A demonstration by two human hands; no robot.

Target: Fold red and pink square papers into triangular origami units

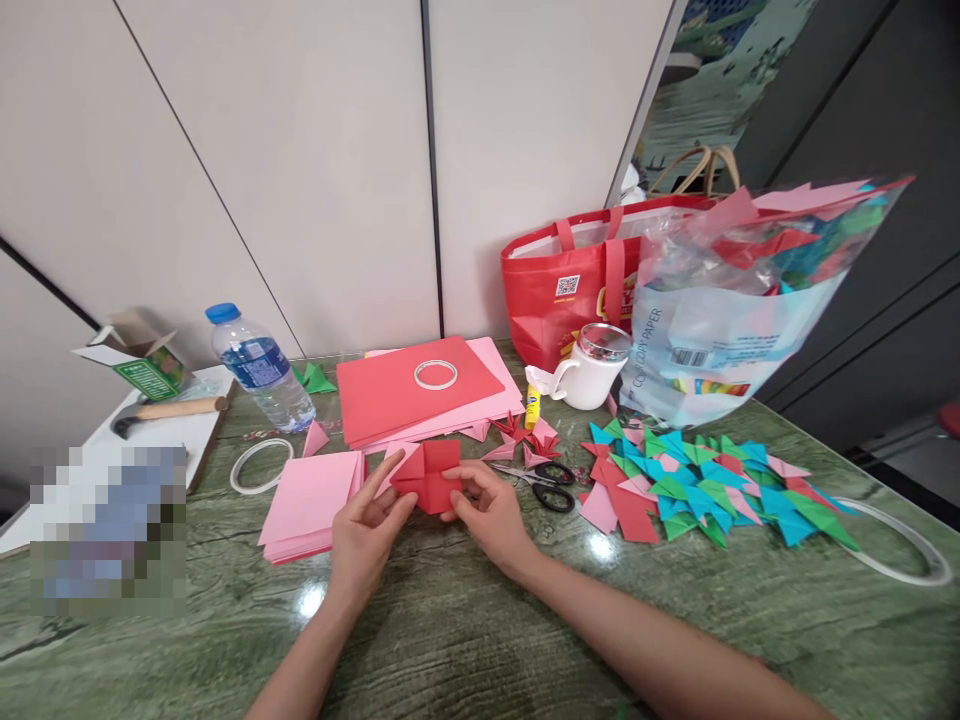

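Observation:
Between my two hands is a red sheet of folding paper [435, 478], creased, with its left corners folded in to a point. My left hand [369, 520] pinches the pointed left end between thumb and fingers. On the right edge, my right hand [487, 510] grips the paper the same way. A stack of pink paper squares [311, 500] lies just left of my left hand. Black-handled scissors [551, 485] rest to the right of my right hand. Several folded red and pink pieces [525, 440] lie behind the scissors.
Large red sheets [390, 390] with a tape roll [436, 375] lie behind. A water bottle [262, 370] stands left. A glue stick [532, 408], white mug [592, 375], red bag [540, 300] and plastic paper bag [720, 340] stand right, behind a colourful folded-paper heap [697, 485].

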